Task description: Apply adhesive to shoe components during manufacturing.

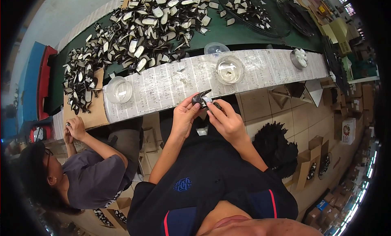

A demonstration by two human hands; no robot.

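Note:
Above the front edge of the paper-covered worktop, my left hand grips a glossy black shoe heel between thumb and fingers. A pale patch shows on its side facing the right hand. My right hand is closed close against the heel, its fingertips pinching a small dark piece whose kind I cannot make out. Just beyond the hands stands a see-through bowl with a little something in its bottom. A large heap of similar black heels with whitish faces covers the green surface behind.
A see-through plastic tub stands left on the paper-covered worktop; a tin with white contents stands right. A round tray holds more heels. At left sits a co-worker. Cardboard boxes and a black pile lie on the floor.

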